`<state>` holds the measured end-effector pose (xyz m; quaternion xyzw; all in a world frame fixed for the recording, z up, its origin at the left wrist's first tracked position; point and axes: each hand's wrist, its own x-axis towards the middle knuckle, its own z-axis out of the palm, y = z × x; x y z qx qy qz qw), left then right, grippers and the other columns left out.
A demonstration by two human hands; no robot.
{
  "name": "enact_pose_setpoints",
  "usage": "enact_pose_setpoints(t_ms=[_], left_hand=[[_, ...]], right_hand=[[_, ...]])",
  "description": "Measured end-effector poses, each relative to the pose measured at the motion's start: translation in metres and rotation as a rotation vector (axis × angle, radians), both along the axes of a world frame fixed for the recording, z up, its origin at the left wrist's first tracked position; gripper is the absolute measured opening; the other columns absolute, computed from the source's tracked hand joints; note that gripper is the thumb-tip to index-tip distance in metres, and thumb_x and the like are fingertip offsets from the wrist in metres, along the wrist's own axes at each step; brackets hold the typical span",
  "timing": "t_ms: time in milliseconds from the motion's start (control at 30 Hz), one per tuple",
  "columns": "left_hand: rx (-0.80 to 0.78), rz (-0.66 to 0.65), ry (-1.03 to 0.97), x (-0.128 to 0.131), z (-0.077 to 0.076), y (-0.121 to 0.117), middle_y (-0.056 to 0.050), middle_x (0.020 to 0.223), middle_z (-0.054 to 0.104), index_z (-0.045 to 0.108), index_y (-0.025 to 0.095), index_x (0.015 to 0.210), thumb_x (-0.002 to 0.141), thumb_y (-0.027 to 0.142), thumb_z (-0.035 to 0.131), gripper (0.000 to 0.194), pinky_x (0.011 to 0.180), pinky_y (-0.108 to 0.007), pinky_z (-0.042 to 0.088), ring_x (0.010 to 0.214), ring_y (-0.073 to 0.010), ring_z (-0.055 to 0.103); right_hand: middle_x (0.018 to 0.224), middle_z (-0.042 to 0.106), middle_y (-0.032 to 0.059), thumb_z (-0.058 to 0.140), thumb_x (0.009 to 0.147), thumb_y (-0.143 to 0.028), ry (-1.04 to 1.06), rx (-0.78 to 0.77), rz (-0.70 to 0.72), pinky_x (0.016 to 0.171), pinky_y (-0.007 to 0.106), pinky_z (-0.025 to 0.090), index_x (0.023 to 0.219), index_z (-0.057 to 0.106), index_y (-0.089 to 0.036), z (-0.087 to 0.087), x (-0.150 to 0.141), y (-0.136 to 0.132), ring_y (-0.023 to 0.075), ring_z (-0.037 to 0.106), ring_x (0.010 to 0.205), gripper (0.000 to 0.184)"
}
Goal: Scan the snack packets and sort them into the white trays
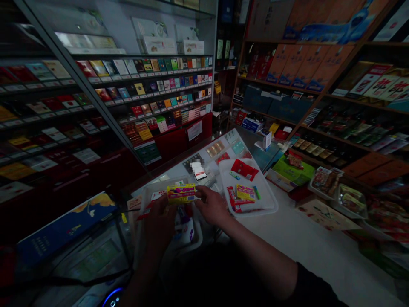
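Note:
A yellow and purple candy packet (181, 193) is held level between my two hands, above the left white tray (198, 232). My left hand (159, 219) grips its left end, and my right hand (211, 205) pinches the right end. Beneath the packet, the left tray holds several wrapped snacks, partly covered by my hands. In the right white tray (271, 200) lie a red packet (245, 169), a similar yellow and purple packet (246, 192), red-wrapped sticks (235, 204) and small green-blue pieces.
A lit phone (200, 171) lies on the glass counter beyond the trays. To the left is a dark blue box (64, 228). Cigarette shelves (159, 81) stand ahead, and shelves with boxes and bottles (319, 91) on the right. Packed snacks (326, 181) sit at right.

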<state>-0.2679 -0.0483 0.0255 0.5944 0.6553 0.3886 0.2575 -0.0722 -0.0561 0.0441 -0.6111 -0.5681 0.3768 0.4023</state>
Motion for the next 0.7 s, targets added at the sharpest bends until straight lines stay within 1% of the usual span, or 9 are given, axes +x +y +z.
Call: enact_pose_setpoints(t_ms=[100,200,367,500,600,700], left_hand=[[-0.068,0.02,-0.01,-0.015,0.001,-0.011,-0.008,0.125,0.074,0.062,0.024,0.13,0.088,0.041,0.061,0.045,0.093,-0.038,0.059,0.11,-0.0247,0.073],[-0.098,0.072,0.043,-0.03,-0.004,-0.025,-0.008,0.125,0.074,0.063,0.025,0.131,0.087,0.048,0.063,0.05,0.093,-0.041,0.058,0.108,-0.0268,0.072],[-0.147,0.064,-0.002,-0.05,-0.018,-0.048,-0.01,0.125,0.073,0.064,0.023,0.128,0.084,0.053,0.062,0.053,0.088,-0.039,0.06,0.104,-0.0267,0.073],[-0.201,0.084,0.065,-0.064,-0.027,-0.066,-0.011,0.123,0.073,0.064,0.021,0.128,0.084,0.054,0.06,0.055,0.09,-0.041,0.059,0.101,-0.0273,0.073],[-0.236,0.095,0.099,-0.073,-0.034,-0.076,-0.013,0.12,0.074,0.064,0.019,0.128,0.083,0.057,0.059,0.059,0.089,-0.042,0.059,0.1,-0.0288,0.074],[-0.284,0.099,0.102,-0.078,-0.041,-0.081,-0.013,0.118,0.075,0.064,0.017,0.129,0.082,0.055,0.058,0.06,0.088,-0.042,0.059,0.099,-0.0292,0.074]], right_hand=[[0.111,0.079,0.0048,0.063,0.085,-0.016,0.064,0.011,0.073,0.088,0.031,0.058,0.129,0.064,-0.021,0.0,-0.017,-0.009,0.0195,0.075,0.099,0.044],[0.106,0.079,0.0045,0.061,0.085,-0.013,0.088,-0.002,0.118,0.078,0.027,0.057,0.125,0.066,-0.02,-0.004,-0.031,-0.016,0.0182,0.074,0.091,0.041],[0.105,0.077,0.0025,0.06,0.082,-0.01,0.034,-0.064,0.194,0.079,0.025,0.054,0.118,0.07,-0.022,-0.016,-0.047,-0.026,0.0175,0.072,0.093,0.039],[0.097,0.077,0.0021,0.062,0.081,-0.013,-0.063,-0.149,0.258,0.075,0.025,0.053,0.119,0.07,-0.022,-0.025,-0.055,-0.031,0.0178,0.072,0.086,0.039],[0.098,0.078,0.0037,0.063,0.08,-0.015,-0.133,-0.166,0.303,0.075,0.026,0.052,0.116,0.072,-0.021,-0.03,-0.059,-0.034,0.0189,0.071,0.087,0.038],[0.102,0.078,0.0051,0.064,0.08,-0.016,-0.165,-0.178,0.354,0.074,0.025,0.051,0.115,0.073,-0.021,-0.035,-0.062,-0.038,0.0204,0.072,0.091,0.037]])
